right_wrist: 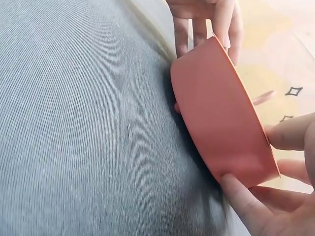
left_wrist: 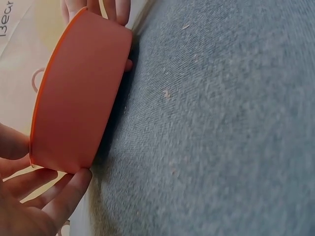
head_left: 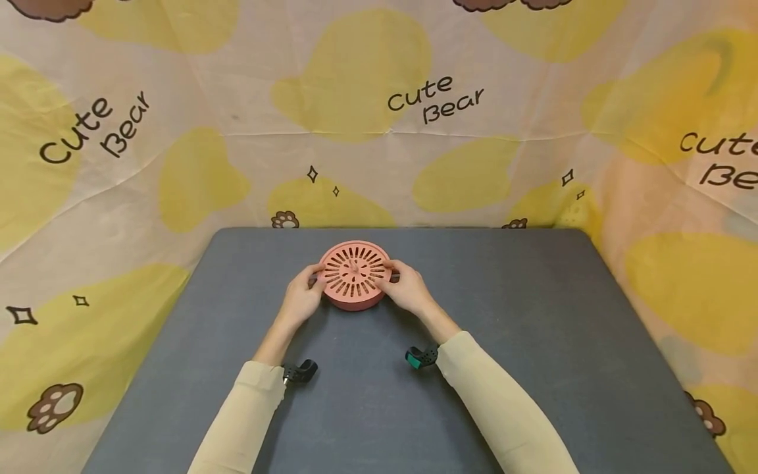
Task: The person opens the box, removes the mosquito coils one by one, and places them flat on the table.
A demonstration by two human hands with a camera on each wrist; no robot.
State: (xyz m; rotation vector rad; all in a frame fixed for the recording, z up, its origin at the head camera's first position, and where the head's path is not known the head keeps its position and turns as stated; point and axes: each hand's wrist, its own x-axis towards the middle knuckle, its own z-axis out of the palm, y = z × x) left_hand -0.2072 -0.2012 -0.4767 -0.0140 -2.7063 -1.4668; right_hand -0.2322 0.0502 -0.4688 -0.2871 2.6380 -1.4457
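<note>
My left hand and right hand grip a round pink box from both sides, slotted lid uppermost, grey table below.

The blue-grey surface is bordered along its far, left and right edges by a patterned cloth, printed with yellow patches and black "Cute Bear" lettering. Beyond the left edge, a brown paw print is seen; pale specks are scattered on the surface.
</note>
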